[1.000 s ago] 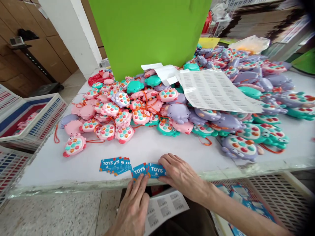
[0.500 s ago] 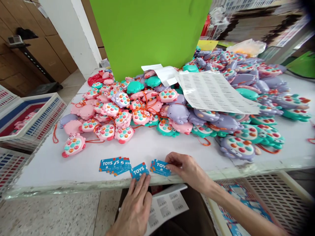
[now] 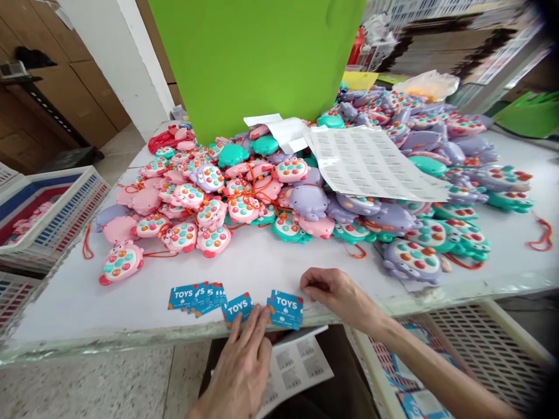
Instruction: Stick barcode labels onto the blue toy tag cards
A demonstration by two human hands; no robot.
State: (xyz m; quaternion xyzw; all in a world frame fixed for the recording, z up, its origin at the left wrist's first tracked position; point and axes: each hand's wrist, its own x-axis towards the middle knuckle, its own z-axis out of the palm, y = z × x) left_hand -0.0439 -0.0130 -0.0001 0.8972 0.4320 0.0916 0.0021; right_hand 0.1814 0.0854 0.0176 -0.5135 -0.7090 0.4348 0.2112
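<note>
Blue TOYS cards on near edge of table point(image 3: 144, 308): fanned group point(image 3: 196, 298) left, middle card point(image 3: 238, 307), right cards point(image 3: 285, 309). Toy pile point(image 3: 310, 201) beyond, label sheets point(image 3: 378, 163) over it; green panel point(image 3: 262, 70) behind. Left hand point(image 3: 244, 364) spread, partly covering middle card. Right hand point(image 3: 334, 291) narrow, fingertips together, beside right cards; 0.5 s ago it pinched them.

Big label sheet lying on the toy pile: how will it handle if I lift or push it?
Probably floppy: the label sheet sags across the toys. It looks paper-thin, so likely light for its area. Resting on rounded, uneven shells, it could slide if pushed.
</note>
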